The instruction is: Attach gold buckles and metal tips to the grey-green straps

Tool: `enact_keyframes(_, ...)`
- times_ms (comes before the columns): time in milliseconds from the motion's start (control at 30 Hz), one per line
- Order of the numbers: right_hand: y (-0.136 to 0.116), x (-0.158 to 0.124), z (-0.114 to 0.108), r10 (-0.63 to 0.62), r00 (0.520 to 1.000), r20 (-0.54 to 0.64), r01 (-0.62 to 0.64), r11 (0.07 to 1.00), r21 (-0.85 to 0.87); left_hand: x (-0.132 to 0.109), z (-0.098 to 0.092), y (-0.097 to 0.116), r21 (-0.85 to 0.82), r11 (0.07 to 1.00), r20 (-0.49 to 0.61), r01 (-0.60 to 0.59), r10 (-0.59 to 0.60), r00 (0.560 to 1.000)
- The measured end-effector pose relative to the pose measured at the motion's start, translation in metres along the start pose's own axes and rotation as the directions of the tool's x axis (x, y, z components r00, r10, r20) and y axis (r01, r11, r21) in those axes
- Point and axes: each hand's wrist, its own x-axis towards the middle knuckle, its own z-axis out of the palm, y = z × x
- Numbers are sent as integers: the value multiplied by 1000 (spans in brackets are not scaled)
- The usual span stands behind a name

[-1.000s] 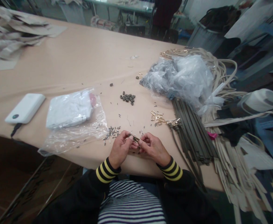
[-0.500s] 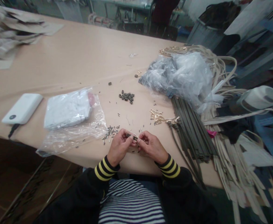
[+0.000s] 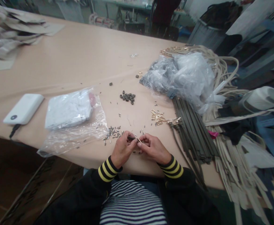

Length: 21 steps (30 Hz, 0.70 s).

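Slim dark strip (image 3: pixel 131 138), gold-tipped, pinched between fingers of left hand (image 3: pixel 123 149) and right hand (image 3: pixel 154 149) above smooth beige table (image 3: pixel 80 62)

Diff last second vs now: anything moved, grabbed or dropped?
Barely. The left hand and right hand still pinch the small metal piece between them; only their grip on it shifted slightly. Nothing picked up or released. The plastic bag, power bank, dark hardware pile and straps lie as before.

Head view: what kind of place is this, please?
Probably a strap or bag workshop: bundled straps on the table, gold buckles nearby, left hand and right hand pinching a small metal part.
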Motion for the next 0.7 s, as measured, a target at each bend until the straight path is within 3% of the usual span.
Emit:
enact_keyframes(133, -3, -3, -6, 38, 991, 127, -57, 987, 153, 2, -6, 1, -20, 1000, 102, 14, -12, 995)
enact_keyframes(267, 2, 0, -2, 62, 995, 79, -77, 975, 207, 1, -5, 0, 75, 997, 99, -16, 9, 995)
enact_keyframes(433, 6, 4, 4, 70, 997, 16, -72, 990, 119, -3, 2, 0, 135, 989, 83, -51, 40, 996)
enact_keyframes(567, 4, 4, 2, 53, 997, -54, -47, 992, 116, -4, -1, 2, 146, 979, 77, -139, 129, 989)
enact_keyframes(633, 4, 4, 0, 51, 997, -57, -41, 988, 150, -4, -8, 5, 94, 984, 133, -153, 140, 981)
enact_keyframes(700, 5, 4, -3, 49, 999, -13, -46, 981, 190, -3, -15, 8, -85, 994, 286, -69, 91, 954)
